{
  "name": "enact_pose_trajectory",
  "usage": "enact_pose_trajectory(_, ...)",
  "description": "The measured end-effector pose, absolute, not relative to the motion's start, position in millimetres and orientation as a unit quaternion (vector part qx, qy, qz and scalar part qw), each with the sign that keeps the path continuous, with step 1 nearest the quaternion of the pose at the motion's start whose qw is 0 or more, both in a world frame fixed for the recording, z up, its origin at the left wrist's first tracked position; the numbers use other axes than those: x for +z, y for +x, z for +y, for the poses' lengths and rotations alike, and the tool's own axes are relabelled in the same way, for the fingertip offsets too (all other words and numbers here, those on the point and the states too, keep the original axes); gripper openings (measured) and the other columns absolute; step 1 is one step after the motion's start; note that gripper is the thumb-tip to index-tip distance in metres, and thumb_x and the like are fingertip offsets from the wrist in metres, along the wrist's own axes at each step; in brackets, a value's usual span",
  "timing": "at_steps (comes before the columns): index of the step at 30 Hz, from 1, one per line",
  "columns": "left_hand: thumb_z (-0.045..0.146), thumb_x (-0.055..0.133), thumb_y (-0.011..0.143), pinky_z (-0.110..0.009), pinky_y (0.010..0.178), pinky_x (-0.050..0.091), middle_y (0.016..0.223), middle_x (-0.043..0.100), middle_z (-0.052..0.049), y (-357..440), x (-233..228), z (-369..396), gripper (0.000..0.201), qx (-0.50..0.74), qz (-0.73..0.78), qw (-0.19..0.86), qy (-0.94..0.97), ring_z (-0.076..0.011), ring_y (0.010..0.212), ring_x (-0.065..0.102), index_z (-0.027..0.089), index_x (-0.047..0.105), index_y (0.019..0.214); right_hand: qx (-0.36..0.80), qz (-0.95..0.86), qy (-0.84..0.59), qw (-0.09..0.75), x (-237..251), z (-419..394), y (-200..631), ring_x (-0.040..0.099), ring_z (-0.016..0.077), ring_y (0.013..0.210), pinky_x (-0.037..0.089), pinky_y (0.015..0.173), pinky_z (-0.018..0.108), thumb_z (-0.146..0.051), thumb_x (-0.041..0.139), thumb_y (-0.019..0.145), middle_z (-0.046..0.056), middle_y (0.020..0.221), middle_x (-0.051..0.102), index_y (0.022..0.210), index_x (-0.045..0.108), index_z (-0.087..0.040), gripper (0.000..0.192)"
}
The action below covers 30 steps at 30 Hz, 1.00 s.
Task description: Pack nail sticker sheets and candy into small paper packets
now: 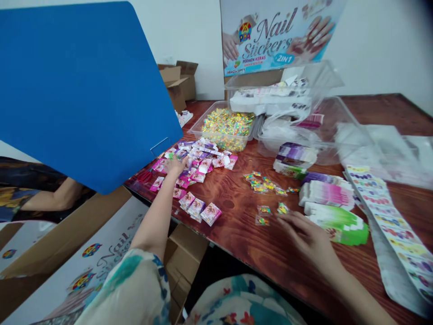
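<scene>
My left hand (176, 166) reaches out over a heap of small pink and purple packets (196, 163) on the wooden table (243, 234), its fingers down among them; whether it grips one I cannot tell. My right hand (306, 234) lies low on the table, fingers spread, fingertips near two small clear candy sachets (264, 214). More of these sachets (267, 184) lie scattered just beyond. Right of that hand lie stacks of flat folded cartons, green (341, 223) and pink (326, 192).
A blue divider panel (84, 90) stands at the left; another person's arm (57, 198) shows under it. A clear tub of colourful candies (226, 128), clear trays, sticker sheets (389, 216) and a "Nail Stickers" box (277, 36) fill the far and right side. Cardboard cartons (67, 253) stand below the table's edge.
</scene>
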<state>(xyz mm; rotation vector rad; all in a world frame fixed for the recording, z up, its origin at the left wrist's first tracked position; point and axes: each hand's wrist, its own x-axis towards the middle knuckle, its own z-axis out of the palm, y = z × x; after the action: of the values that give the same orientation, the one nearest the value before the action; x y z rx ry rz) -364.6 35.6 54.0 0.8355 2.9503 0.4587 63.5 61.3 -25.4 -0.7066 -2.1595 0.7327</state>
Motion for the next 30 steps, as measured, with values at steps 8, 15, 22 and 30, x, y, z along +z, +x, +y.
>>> enact_pose_trajectory(8,0.061,0.057,0.080,-0.043,0.103,0.039,0.146,0.041,-0.026,-330.6,23.7,39.8,0.078,0.112,0.932,0.075,0.338,-0.0382,0.134,0.042,0.010,0.045,0.137,0.248,-0.812,-0.340,0.404,-33.8,44.3,115.3,0.067,0.0188,0.074,0.054,0.073,0.031,-0.030,0.055,0.092,0.003,0.083,0.070,0.104,0.069,-0.025,0.019)
enact_pose_trajectory(15,0.048,0.057,0.084,-0.044,0.093,0.047,0.127,0.058,-0.021,-276.4,16.5,45.9,0.058,0.077,0.892,0.053,0.442,-0.0368,0.120,0.055,0.016,0.052,0.131,0.238,-0.778,-0.406,0.416,-19.0,49.7,149.6,0.069,0.0205,0.081,0.055,0.075,0.033,-0.032,0.056,0.091,0.006,0.088,0.072,0.100,0.071,-0.022,0.020)
enact_pose_trajectory(22,0.040,0.048,0.086,-0.041,0.088,0.049,0.121,0.056,-0.017,-257.1,14.9,53.2,0.046,0.061,0.831,0.022,0.552,-0.0318,0.099,0.064,0.019,0.061,0.125,0.120,-0.692,-0.582,0.409,-17.0,74.5,244.3,0.065,0.0206,0.068,0.052,0.064,0.033,-0.037,0.055,0.090,0.008,0.083,0.071,0.096,0.072,-0.019,0.026)
enact_pose_trajectory(30,0.049,0.048,0.085,-0.052,0.092,0.044,0.120,0.054,-0.022,-240.3,20.1,54.3,0.053,0.020,0.798,-0.046,0.600,-0.0418,0.115,0.052,0.016,0.060,0.124,0.090,-0.832,-0.484,0.255,-1.8,145.9,277.5,0.063,0.0266,0.102,0.051,0.091,0.043,-0.032,0.047,0.093,0.013,0.109,0.067,0.109,0.071,-0.017,0.032)
